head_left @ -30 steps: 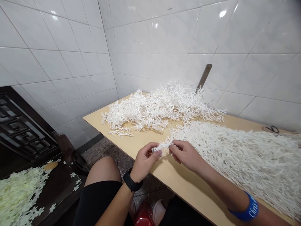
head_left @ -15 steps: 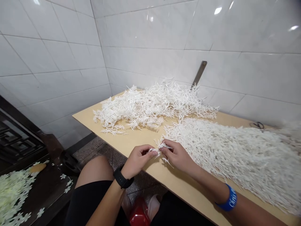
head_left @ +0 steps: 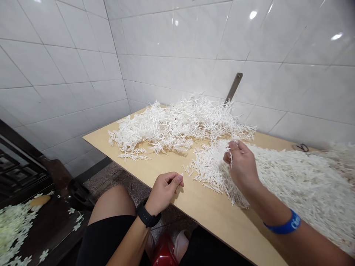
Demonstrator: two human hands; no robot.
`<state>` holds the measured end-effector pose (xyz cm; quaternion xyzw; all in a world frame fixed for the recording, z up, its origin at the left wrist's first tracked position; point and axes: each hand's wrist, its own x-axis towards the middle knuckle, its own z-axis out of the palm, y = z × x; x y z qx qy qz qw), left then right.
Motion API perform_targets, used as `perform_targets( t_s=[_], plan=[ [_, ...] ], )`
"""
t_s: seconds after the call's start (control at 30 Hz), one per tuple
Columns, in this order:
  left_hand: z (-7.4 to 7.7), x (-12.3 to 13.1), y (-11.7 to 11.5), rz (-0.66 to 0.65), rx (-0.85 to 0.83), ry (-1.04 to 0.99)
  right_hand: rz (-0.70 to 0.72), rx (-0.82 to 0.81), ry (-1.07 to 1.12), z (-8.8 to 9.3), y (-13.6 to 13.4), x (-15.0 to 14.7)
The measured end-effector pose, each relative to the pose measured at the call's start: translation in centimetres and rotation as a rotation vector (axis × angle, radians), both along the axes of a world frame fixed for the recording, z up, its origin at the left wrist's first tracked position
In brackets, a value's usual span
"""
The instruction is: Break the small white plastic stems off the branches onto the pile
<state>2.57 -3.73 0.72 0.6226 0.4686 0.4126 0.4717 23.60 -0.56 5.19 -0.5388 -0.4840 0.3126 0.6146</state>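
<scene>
At the table's near edge, my left hand (head_left: 165,190) is closed in a pinch. A tiny white tip shows at its thumb; the rest of what it holds is hidden. My right hand (head_left: 242,162) is over the pile of short white plastic sprigs (head_left: 288,181), its fingers closed. Thin white sprigs (head_left: 231,153) stick out between its thumb and fingers. Beyond both hands lies a looser heap of larger, branched white plastic sprigs (head_left: 177,123). A few short loose pieces (head_left: 188,170) lie between my hands.
The wooden tabletop (head_left: 163,166) meets white tiled walls (head_left: 172,70). A metal bar (head_left: 233,88) leans against the back wall behind the heap. A black loop (head_left: 303,147) lies far right. At left, a dark wooden bench (head_left: 52,229) holds pale flower-shaped pieces (head_left: 13,229).
My hands have come apart. The right one has moved right and away from me, over the pile of short sprigs, with white pieces in it. My left hand has stayed near the table edge.
</scene>
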Motion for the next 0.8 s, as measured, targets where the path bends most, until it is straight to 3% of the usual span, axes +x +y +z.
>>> perform_targets(
  t_s=[0.2, 0.33, 0.53, 0.7, 0.8],
  plan=[
    [0.1, 1.1, 0.6, -0.041, -0.085, -0.088, 0.334, -0.107, -0.1, -1.2, -1.6, -2.3],
    [-0.2, 1.1, 0.7, -0.028, -0.101, -0.135, 0.34, -0.162, -0.084, -1.7, -2.3, -3.2],
    [-0.4, 0.8, 0.5, 0.004, 0.08, -0.065, 0.4, -0.224, 0.015, -2.6, -2.9, -3.8],
    [-0.1, 1.1, 0.0, -0.041, 0.125, -0.005, 0.479, -0.164, -0.115, -3.1, -3.1, -3.8],
    [0.0, 1.2, -0.1, -0.079, 0.157, 0.045, 0.425, -0.142, -0.199, -3.3, -2.6, -3.3]
  ],
)
